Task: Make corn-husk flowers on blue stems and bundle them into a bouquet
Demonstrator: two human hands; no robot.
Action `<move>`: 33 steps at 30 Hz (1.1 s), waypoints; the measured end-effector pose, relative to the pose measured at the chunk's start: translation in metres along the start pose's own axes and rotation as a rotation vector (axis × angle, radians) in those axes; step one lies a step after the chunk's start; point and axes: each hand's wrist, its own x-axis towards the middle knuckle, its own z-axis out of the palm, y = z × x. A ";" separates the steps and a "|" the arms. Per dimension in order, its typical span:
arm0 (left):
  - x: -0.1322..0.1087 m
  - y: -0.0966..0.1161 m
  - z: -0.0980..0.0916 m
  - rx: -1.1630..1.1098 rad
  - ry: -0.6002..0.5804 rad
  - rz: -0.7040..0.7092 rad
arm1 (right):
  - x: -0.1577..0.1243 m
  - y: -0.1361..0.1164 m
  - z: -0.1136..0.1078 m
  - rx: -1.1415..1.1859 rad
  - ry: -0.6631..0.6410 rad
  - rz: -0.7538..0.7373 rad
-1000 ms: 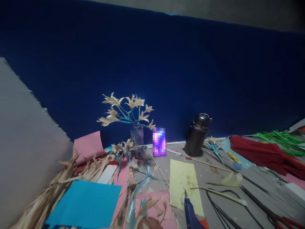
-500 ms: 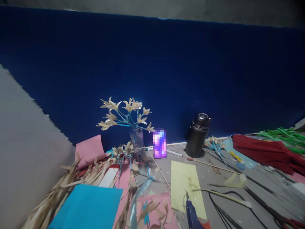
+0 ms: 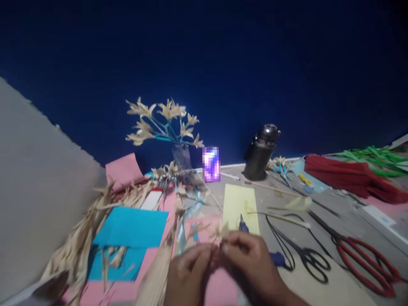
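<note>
From where I stand, both hands meet low in the middle of the view, the left hand [image 3: 189, 272] and the right hand [image 3: 250, 259] leaning in until their fingertips all but touch above a pink sheet [image 3: 219, 289]. Each is narrowed to something like a pinch, but the blur keeps me from telling whether anything sits between the fingers. Right at that meeting point, just on the far side of the fingertips, there is a pale husk piece [image 3: 219, 228]; it looks a shade nearer the right hand, and its long axis is too smeared to read. I can't say whether it is held or lies on the sheet behind. The blue glue gun [image 3: 243, 225] is plainer: it lies on the right hand's side, partly hidden by that hand, its nozzle pointing away from the person across a yellow sheet [image 3: 240, 197]. On the other flank, a long husk strip [image 3: 156, 272] runs away from the person just beside the left hand, its far end slanting rightward.
</note>
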 end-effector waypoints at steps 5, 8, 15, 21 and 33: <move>0.003 0.004 0.001 0.032 -0.048 0.060 | -0.001 -0.019 -0.009 0.028 0.076 -0.030; 0.001 0.001 0.011 -0.145 -0.073 0.052 | -0.009 -0.025 -0.009 -0.025 0.092 -0.102; -0.016 -0.005 0.028 -0.250 -0.100 0.121 | -0.030 -0.027 -0.002 -0.355 0.160 -0.484; -0.031 -0.005 0.034 -0.325 -0.094 0.174 | -0.040 -0.022 -0.001 -0.453 0.182 -0.648; -0.040 -0.011 0.026 -0.321 -0.127 0.037 | -0.041 -0.031 -0.013 -0.388 -0.019 -0.504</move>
